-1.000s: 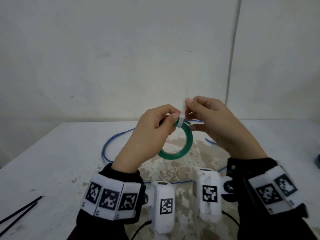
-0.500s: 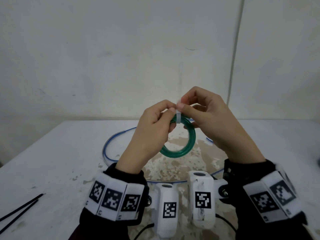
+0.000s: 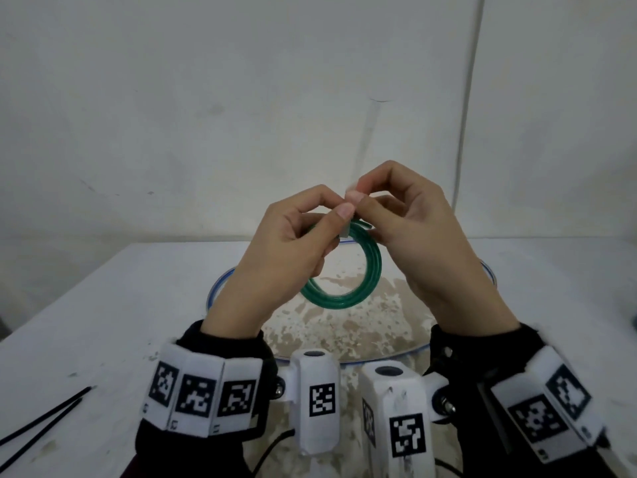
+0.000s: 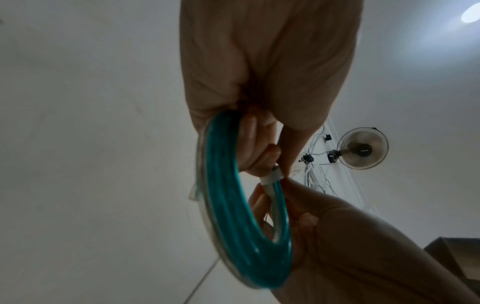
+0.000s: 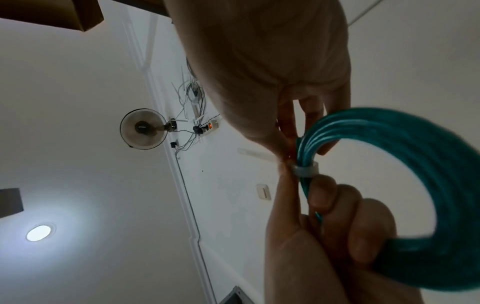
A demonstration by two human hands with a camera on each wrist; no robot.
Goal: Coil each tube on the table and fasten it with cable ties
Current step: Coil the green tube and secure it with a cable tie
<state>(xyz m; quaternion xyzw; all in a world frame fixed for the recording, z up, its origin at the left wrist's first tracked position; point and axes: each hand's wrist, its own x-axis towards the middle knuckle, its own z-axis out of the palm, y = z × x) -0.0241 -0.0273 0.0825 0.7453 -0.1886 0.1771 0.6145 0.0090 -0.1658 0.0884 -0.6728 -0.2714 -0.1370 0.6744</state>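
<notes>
A green tube wound into a coil [image 3: 362,288] hangs in the air above the table, between both hands. A white cable tie [image 3: 345,233] wraps the top of the coil. My left hand [image 3: 342,211] grips the coil right beside the tie, with thumb and fingers curled round the strands. My right hand [image 3: 355,194] pinches the tie's tail just above the coil. In the left wrist view the tie band [image 4: 272,178] sits snug on the green coil [image 4: 233,205]. The right wrist view shows the same band [image 5: 305,170] on the coil [image 5: 428,164]. A blue tube [image 3: 215,288] lies loosely looped on the table under the hands.
Two black cable ties [image 3: 44,419] lie at the left near the edge of the white table [image 3: 103,322]. The table's middle is worn and stained. A bare wall stands close behind.
Both hands have risen a little with the green coil. The right hand has drawn the tie's tail upward, and the white band now sits tighter on the coil.
</notes>
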